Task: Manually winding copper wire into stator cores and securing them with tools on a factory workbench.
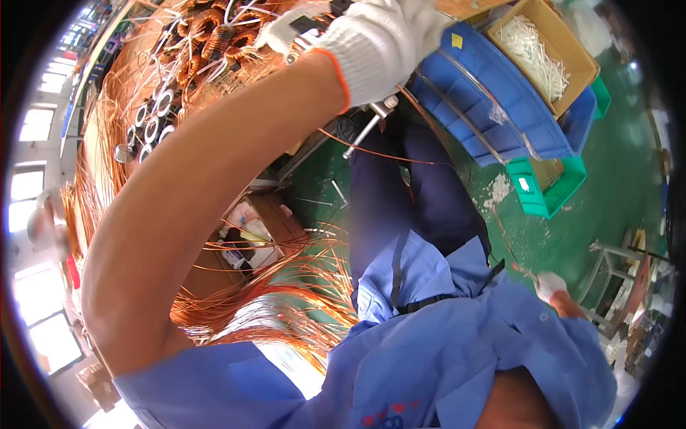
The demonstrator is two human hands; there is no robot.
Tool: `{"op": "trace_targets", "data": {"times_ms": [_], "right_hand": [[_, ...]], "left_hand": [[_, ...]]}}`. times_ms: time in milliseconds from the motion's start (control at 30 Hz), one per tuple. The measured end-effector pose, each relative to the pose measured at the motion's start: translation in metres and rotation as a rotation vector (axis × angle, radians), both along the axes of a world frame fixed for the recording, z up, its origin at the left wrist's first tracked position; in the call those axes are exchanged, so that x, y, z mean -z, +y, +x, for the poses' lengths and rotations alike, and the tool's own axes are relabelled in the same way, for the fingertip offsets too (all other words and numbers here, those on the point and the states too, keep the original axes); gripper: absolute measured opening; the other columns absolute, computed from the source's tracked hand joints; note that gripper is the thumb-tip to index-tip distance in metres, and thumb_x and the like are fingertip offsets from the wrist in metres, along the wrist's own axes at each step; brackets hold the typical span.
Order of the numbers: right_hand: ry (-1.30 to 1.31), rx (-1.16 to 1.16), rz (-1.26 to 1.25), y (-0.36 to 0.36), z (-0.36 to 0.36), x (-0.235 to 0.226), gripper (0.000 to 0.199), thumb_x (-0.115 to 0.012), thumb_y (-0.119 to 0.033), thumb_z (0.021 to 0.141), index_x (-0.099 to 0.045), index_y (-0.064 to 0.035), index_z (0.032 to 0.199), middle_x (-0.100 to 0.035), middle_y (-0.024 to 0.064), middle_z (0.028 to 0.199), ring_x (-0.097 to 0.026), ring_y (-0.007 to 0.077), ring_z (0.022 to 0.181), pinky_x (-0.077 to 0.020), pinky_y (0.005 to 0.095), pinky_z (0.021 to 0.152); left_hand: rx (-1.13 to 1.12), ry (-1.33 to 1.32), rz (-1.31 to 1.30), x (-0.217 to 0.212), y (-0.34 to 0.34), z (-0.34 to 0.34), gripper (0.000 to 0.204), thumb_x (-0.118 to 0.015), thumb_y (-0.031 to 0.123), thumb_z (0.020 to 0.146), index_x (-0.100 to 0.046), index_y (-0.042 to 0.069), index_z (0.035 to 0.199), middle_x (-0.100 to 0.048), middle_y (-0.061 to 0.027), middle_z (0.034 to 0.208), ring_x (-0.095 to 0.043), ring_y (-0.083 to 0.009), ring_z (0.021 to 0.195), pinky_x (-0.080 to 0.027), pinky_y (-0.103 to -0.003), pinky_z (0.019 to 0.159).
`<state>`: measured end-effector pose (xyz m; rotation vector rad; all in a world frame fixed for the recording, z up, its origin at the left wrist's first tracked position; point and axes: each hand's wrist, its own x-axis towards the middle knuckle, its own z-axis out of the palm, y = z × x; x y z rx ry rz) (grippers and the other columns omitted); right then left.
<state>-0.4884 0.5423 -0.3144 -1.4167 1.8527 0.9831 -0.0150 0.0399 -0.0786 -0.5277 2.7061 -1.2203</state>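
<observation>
My left hand (382,53), in a white knitted glove with an orange cuff, is raised at the top middle over the workbench's edge. Its fingers are curled beside a metal fixture with a black part; what they hold is hidden. My right hand (549,284), also gloved in white, is far out to the right, small and low. Its fingers look closed around the end of a thin copper wire (511,247). Another stretch of copper wire (386,154) crosses above my legs from the bench side. A metal T-shaped handle (368,131) sticks out below my left glove.
Copper-wound ring coils (207,32) and pale rings (151,129) lie on the bench. Loose copper wires (250,307) hang at lower left. To the right stand a blue bin (457,93), a box of white strips (575,82), a green bin (550,204) and a metal frame (607,268).
</observation>
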Motion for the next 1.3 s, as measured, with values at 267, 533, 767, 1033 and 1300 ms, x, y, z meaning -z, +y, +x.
{"op": "trace_targets", "data": {"times_ms": [267, 533, 767, 1033, 1300], "right_hand": [[-0.829, 0.968, -1.140, -0.190, 0.167, -0.161, 0.015, -0.060, -0.015, 0.108, -0.067, -0.0024, 0.104, -0.052, -0.0074, 0.071, -0.045, 0.0016, 0.053, -0.0340, 0.0239, 0.047], [-0.941, 0.020, -1.083, -0.388, 0.428, -0.121, 0.032, -0.055, -0.034, 0.108, -0.064, -0.0035, 0.108, -0.071, 0.0229, 0.085, -0.073, 0.0428, 0.074, -0.0587, 0.0545, 0.064], [-1.384, 0.373, -1.150, -0.337, 0.311, -0.174, 0.021, -0.074, -0.020, 0.099, -0.073, -0.0020, 0.088, -0.068, 0.0143, 0.073, -0.065, 0.0167, 0.068, -0.0524, 0.0369, 0.065], [-1.647, 0.529, -0.557, -0.461, 0.232, -0.203, 0.015, -0.064, -0.017, 0.099, -0.073, -0.0111, 0.110, -0.075, 0.0158, 0.095, -0.074, 0.0382, 0.091, -0.0574, 0.0498, 0.076], [-2.267, 1.222, -0.326, -0.389, 0.411, -0.012, 0.051, -0.062, -0.046, 0.109, -0.069, -0.0001, 0.128, -0.073, 0.0118, 0.109, -0.072, 0.0188, 0.092, -0.0628, 0.0383, 0.085]], "left_hand": [[-0.405, -0.071, 0.343, -0.028, -0.013, -0.027, 0.038, -0.058, 0.035, 0.100, -0.080, 0.014, 0.122, -0.080, -0.0112, 0.117, -0.078, -0.0331, 0.103, -0.058, -0.063, 0.069], [-0.060, 0.181, 0.479, -0.014, -0.037, -0.031, 0.032, -0.060, 0.023, 0.097, -0.078, 0.011, 0.120, -0.079, -0.0137, 0.118, -0.079, -0.0328, 0.100, -0.063, -0.053, 0.073], [-0.151, 0.183, 0.468, -0.014, -0.040, -0.010, 0.028, -0.060, 0.030, 0.096, -0.079, 0.013, 0.106, -0.080, -0.0150, 0.101, -0.078, -0.0350, 0.089, -0.062, -0.047, 0.076], [-0.174, -0.182, 0.370, -0.026, -0.041, -0.008, 0.062, -0.046, 0.058, 0.108, -0.078, 0.008, 0.091, -0.066, -0.0124, 0.059, -0.067, -0.0358, 0.053, -0.054, -0.046, 0.052], [-0.390, -0.267, 0.377, -0.022, -0.046, -0.030, 0.043, -0.049, 0.037, 0.108, -0.078, 0.006, 0.106, -0.076, -0.0203, 0.083, -0.077, -0.0381, 0.078, -0.060, -0.053, 0.064]]}}
